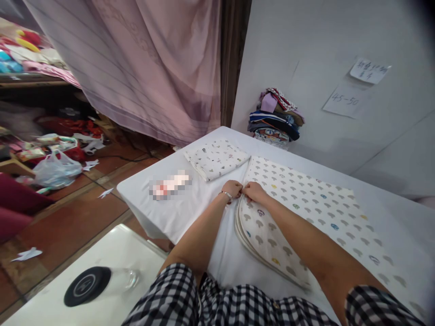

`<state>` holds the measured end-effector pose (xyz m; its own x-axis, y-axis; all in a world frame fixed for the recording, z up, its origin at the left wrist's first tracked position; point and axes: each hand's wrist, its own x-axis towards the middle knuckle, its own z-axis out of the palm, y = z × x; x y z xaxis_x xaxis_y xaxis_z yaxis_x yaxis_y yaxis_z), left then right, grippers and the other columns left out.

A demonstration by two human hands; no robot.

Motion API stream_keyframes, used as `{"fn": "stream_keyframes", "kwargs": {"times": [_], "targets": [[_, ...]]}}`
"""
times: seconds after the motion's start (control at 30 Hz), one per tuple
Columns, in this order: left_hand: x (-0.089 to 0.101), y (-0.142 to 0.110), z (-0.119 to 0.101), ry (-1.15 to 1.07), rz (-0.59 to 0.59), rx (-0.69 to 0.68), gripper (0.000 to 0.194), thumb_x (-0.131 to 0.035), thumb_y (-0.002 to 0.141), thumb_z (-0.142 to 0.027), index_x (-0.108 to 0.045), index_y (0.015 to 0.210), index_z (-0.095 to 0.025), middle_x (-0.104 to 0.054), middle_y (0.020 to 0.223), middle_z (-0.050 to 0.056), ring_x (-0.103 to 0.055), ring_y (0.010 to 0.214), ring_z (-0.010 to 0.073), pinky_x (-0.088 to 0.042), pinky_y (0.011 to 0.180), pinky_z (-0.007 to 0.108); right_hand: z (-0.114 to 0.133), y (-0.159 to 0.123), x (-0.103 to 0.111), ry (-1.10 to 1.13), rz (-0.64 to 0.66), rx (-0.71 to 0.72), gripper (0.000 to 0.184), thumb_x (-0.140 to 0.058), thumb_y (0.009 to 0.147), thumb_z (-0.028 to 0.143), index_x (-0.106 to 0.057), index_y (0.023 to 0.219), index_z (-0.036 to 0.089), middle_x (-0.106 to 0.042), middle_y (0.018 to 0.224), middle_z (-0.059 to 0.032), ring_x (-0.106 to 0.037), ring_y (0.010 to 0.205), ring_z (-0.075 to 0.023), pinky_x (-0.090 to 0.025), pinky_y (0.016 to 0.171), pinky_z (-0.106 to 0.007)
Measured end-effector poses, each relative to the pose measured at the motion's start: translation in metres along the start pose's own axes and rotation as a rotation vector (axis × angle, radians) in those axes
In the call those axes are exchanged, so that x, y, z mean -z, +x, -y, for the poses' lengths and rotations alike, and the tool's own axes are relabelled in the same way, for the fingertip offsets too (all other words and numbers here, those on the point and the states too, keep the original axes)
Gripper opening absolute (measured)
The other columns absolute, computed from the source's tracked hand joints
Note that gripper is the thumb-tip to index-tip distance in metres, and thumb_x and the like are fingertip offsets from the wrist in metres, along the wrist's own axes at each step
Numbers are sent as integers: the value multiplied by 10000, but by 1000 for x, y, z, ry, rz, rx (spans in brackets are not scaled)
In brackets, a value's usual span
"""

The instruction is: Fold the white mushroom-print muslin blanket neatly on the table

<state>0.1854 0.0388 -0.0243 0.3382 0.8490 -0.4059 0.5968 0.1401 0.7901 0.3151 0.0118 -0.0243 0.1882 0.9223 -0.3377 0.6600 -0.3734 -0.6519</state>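
Note:
A white cloth printed with grey mushrooms (306, 194) lies spread over the right side of the table, its near left part layered with rounded edges. Both hands meet at the left edge of this cloth. My left hand (233, 188), with a bracelet at the wrist, pinches the edge. Right beside it, my right hand (254, 192) has its fingers closed on the same edge. Beyond my hands a folded white cloth with small prints (217, 158) lies on the table. A blurred-out item (170, 184) is to the left of my left hand.
The table has a white cover (193, 217). A stack of folded clothes (275, 120) stands at the far edge against the wall. Near left, a white stand (125, 253) bears a glass bottle with a black lid (87, 286). A pink curtain (163, 68) hangs behind; a plastic bag (57, 170) lies on the floor.

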Motion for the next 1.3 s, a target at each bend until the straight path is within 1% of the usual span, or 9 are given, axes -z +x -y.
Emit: {"fn": "stream_keyframes", "kwargs": {"times": [0.17,0.33,0.5,0.6,0.8,0.93,1.1,1.2,1.3], "targets": [[2,-5,-4,17,-7,-21,262,-482,796,-278,-640,981,-182,-676,775,37,-610,632,121,-424,475,172,-7,-3,2,131,30,8,35,-513,715,162,-540,732,146,-645,609,-22,-575,437,-104,-352,394,-180],[0,-8,-8,103,-32,-41,246,-509,764,-319,-674,889,-187,-671,731,39,-586,583,135,-429,451,196,-12,-8,6,237,45,-1,21,-503,712,138,-504,707,158,-632,595,-7,-587,447,-105,-335,356,-169],[-9,-3,-10,269,-162,-91,203,-535,726,-269,-690,824,-183,-682,793,75,-615,656,166,-474,529,228,-10,-10,6,281,32,-2,48,-510,708,127,-490,688,166,-607,546,12,-565,417,-94,-326,343,-164],[-11,-1,-10,291,-227,-97,211,-540,715,-244,-686,858,-189,-687,857,85,-631,723,188,-493,594,259,-8,-10,5,280,23,-2,46,-521,707,138,-494,686,168,-599,533,16,-564,413,-100,-335,345,-168],[-9,-2,-10,317,-297,-98,223,-530,698,-227,-676,858,-175,-686,894,95,-627,843,212,-481,709,279,-4,-8,2,253,22,-25,54,-530,682,125,-501,688,170,-613,532,2,-570,408,-123,-372,361,-190],[-11,-3,-9,317,-311,-116,224,-521,711,-226,-665,874,-170,-679,933,92,-615,883,205,-467,751,272,-4,-6,-1,250,31,-32,56,-523,678,120,-501,688,170,-610,522,-1,-571,408,-126,-383,367,-193],[-11,-8,-6,214,-265,-109,214,-512,736,-231,-643,901,-193,-680,866,50,-611,806,175,-479,681,261,-5,-8,-2,262,49,-7,56,-500,691,120,-499,691,175,-610,535,10,-583,429,-123,-381,365,-183],[-10,-9,-6,184,-262,-107,179,-515,738,-225,-635,867,-190,-675,829,43,-606,783,171,-477,650,253,-6,-9,-1,257,46,1,55,-501,695,124,-497,690,178,-613,538,13,-581,430,-120,-388,371,-182],[-9,-7,-6,203,-270,-107,141,-542,723,-217,-634,819,-172,-675,830,54,-604,803,172,-468,687,248,-8,-8,4,240,37,-1,58,-513,688,125,-498,673,178,-607,513,10,-577,423,-127,-407,383,-191]]}}
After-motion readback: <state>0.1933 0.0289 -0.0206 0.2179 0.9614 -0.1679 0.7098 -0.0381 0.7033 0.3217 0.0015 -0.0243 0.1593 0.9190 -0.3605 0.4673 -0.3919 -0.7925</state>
